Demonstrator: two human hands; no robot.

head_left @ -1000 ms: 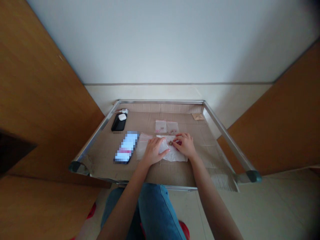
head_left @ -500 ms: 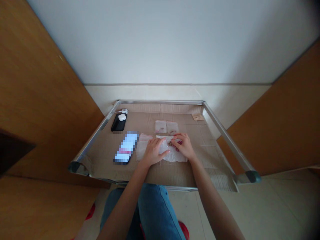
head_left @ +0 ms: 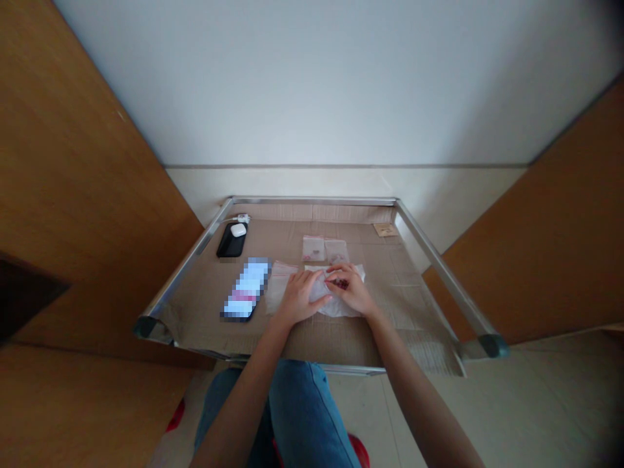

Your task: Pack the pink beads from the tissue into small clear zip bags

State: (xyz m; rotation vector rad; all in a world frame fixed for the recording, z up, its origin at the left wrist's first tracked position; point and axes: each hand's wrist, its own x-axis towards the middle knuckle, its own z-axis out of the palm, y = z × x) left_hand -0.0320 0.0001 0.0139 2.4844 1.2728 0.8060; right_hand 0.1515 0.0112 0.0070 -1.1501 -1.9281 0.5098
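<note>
Dark red beads show between the thumb and fingers of my right hand, which is curled around them over a white sheet. I cannot tell whether the beads are loose or strung. To their left, my left hand rests with fingers stretched and thumb apart, close to the right hand. It lies across the sheet's left side and a clear plastic bag, with what is under its palm hidden. Beyond the hands lie two small zip bags, one on the left and one on the right, with tiny pieces inside.
A cardboard-covered table with a metal frame stands against the wall. At left are a phone with a blurred screen, a black tray-like object, a white case and a charger. A small brown card lies back right.
My right hand has shifted slightly left, its fingers closing in over the beads, so fewer of them show. The left hand stays in place.
</note>
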